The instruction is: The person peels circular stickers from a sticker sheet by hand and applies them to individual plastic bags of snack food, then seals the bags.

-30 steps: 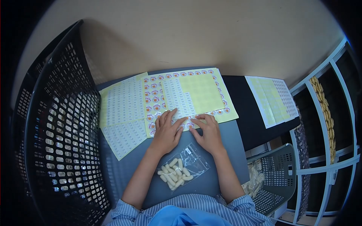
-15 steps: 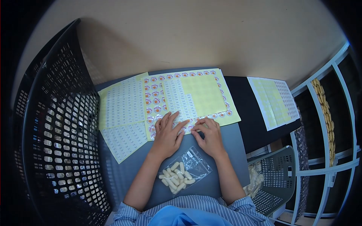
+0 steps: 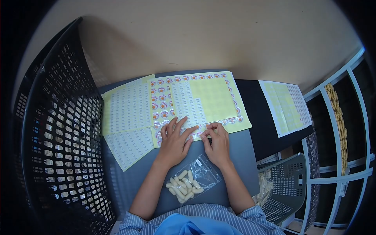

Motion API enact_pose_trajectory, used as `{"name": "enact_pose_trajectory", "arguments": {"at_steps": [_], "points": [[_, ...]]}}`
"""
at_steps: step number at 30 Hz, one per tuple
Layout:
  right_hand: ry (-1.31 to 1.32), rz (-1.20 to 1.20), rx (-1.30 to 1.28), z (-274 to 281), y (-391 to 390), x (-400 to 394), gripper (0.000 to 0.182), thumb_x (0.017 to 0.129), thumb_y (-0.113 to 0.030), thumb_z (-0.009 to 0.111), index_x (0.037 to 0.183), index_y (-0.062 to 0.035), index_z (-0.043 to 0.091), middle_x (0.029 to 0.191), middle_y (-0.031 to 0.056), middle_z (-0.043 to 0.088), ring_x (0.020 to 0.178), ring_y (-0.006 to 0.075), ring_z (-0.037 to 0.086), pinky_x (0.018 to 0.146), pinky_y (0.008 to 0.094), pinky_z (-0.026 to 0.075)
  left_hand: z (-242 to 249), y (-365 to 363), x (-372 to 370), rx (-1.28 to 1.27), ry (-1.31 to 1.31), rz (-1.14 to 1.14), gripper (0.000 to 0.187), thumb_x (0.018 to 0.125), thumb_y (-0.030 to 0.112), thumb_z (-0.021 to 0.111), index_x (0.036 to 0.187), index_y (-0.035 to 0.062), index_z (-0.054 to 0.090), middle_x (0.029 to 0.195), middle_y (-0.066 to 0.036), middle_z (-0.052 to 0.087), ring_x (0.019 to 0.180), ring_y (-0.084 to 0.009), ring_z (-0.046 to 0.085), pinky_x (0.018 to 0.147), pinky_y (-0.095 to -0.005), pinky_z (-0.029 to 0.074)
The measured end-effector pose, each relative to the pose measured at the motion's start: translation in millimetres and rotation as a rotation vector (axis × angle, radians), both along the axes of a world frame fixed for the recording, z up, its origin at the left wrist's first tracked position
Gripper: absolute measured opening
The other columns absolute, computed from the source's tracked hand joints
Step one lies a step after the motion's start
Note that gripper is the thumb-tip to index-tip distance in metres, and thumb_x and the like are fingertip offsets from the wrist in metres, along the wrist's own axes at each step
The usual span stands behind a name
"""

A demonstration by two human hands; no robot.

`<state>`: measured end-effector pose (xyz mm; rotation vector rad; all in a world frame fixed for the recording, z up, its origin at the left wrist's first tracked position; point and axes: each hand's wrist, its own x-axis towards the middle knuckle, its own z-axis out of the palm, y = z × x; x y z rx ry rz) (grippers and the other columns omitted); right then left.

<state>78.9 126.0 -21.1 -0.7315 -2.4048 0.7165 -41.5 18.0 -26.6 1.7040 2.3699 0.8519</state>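
Labels point(image 3: 165, 114) by left hand point(image 3: 172, 143), print illegible

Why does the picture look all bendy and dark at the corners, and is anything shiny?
Head view: very wide, so the shelf frame curves and the corners go black; a soft shadow falls on the wall by the tall basket; the plastic bag has small bright glints.

Print on the labels point(image 3: 186, 98) at the centre is too small to read, the right hand point(image 3: 217, 145) hides the sheet beneath it, and the bottom edge crops the shirt point(image 3: 199, 209).
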Motion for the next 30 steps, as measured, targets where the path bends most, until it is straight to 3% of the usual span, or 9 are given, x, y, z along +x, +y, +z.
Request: {"name": "enact_pose_trajectory", "arguments": {"at_steps": [30], "points": [[0.167,-0.146,-0.103,-13,1,-8,0.006,0.077,-0.006,0.056,0.077,0.0,0.055,0.092,0.0106,0.048,0.086,0.0261,0.05,0.077,0.0374,0.037,1,0,0,-0.024,0.004,0.005,0.038,0.082,0.019,0.053,0.12,0.0229,0.052,0.134,-0.009,0.033,0.125,-0.032,0.022,0.101,-0.046,0.013]]}}
